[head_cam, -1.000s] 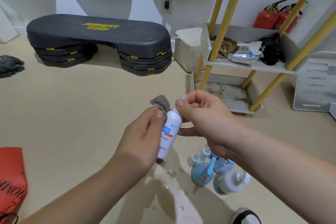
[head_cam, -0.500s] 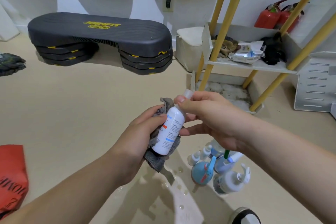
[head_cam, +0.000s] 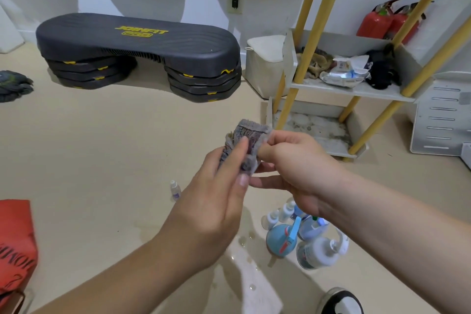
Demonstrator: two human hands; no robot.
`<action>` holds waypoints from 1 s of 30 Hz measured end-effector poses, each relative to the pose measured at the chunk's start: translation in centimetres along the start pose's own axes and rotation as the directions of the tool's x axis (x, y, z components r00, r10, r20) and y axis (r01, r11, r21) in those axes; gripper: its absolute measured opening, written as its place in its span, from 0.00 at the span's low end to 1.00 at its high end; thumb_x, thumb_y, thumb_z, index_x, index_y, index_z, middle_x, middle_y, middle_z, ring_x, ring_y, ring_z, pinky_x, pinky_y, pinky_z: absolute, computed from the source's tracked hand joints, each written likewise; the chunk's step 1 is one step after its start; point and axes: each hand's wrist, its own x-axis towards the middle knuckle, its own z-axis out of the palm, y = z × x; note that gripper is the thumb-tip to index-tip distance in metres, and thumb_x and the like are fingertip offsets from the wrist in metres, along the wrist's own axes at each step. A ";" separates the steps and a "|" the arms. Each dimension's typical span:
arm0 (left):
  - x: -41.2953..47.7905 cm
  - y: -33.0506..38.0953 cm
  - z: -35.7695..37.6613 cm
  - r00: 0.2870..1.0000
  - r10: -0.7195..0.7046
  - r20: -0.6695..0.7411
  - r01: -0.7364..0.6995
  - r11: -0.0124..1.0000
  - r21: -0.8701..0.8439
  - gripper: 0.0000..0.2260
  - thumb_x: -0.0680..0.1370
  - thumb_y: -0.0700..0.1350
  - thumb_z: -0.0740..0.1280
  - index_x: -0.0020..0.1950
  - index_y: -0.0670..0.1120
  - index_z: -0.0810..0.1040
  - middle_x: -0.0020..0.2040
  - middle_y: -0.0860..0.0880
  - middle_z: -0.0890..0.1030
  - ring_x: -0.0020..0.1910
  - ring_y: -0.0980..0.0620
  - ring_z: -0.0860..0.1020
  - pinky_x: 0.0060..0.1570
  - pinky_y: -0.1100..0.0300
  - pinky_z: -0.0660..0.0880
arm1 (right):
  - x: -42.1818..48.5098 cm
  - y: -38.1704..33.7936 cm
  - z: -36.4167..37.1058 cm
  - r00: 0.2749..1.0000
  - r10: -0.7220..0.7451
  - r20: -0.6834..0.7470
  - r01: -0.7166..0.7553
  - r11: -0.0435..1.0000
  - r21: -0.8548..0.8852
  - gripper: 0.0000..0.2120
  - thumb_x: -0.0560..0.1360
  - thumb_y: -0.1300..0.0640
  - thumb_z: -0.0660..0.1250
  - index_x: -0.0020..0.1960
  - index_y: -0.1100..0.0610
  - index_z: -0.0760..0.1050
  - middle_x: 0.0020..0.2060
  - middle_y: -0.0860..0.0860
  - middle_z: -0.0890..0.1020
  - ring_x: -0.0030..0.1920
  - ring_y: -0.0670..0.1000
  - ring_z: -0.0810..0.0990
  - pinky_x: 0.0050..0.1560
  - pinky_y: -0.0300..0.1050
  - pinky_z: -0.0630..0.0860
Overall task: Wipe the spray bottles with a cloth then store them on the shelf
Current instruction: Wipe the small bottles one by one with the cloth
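Spray bottles (head_cam: 280,239) stand clustered on the floor (head_cam: 102,166) below the right forearm, with one small bottle (head_cam: 175,190) standing apart to their left. The step in hand looks like wiping. The left hand (head_cam: 214,211) has its fingers curled round a grey cloth (head_cam: 246,140) bunched into a roll, and the right hand (head_cam: 293,166) pinches the roll's upper end between thumb and forefinger (any bottle inside is hidden, so I cannot tell whether the pinch reaches it). Next, I judge, the cloth must come off and the wiped bottle be carried to the shelf (head_cam: 377,93) ahead on the right and set upright between its yellow posts.
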 end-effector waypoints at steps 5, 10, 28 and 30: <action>2.4 0.7 -1.9 0.763 -0.556 0.331 0.609 0.444 -0.658 0.15 0.88 0.48 0.55 0.60 0.50 0.82 0.53 0.42 0.87 0.46 0.48 0.85 0.44 0.58 0.78 | 0.2 0.0 -0.1 1.000 -0.017 -0.019 0.017 1.000 0.014 0.05 0.83 0.60 0.67 0.52 0.58 0.82 0.43 0.54 0.83 0.42 0.53 0.81 0.46 0.50 0.86; 1.1 2.4 -1.4 0.928 -0.373 0.014 0.335 0.815 -0.474 0.12 0.84 0.56 0.57 0.63 0.66 0.77 0.62 0.61 0.80 0.59 0.69 0.77 0.61 0.63 0.72 | 0.4 0.1 -0.2 1.000 -0.004 0.018 0.003 1.000 0.026 0.06 0.83 0.58 0.67 0.48 0.57 0.81 0.40 0.52 0.86 0.37 0.49 0.84 0.48 0.51 0.86; 1.9 2.5 -1.7 0.701 -0.646 0.302 0.549 0.219 -0.806 0.12 0.81 0.37 0.63 0.60 0.45 0.82 0.55 0.38 0.86 0.59 0.38 0.84 0.65 0.44 0.78 | 1.4 0.5 -0.4 0.987 -0.013 -0.162 0.028 0.996 0.090 0.06 0.83 0.58 0.68 0.50 0.61 0.77 0.47 0.57 0.83 0.44 0.55 0.82 0.47 0.52 0.87; 1.3 2.9 -1.3 0.790 -0.596 0.143 0.545 0.576 -0.609 0.14 0.81 0.38 0.65 0.60 0.55 0.81 0.51 0.44 0.85 0.51 0.45 0.83 0.58 0.56 0.78 | 1.4 0.6 0.0 0.984 -0.037 -0.173 0.052 0.995 0.080 0.10 0.83 0.57 0.68 0.55 0.66 0.75 0.47 0.58 0.82 0.44 0.54 0.81 0.49 0.55 0.87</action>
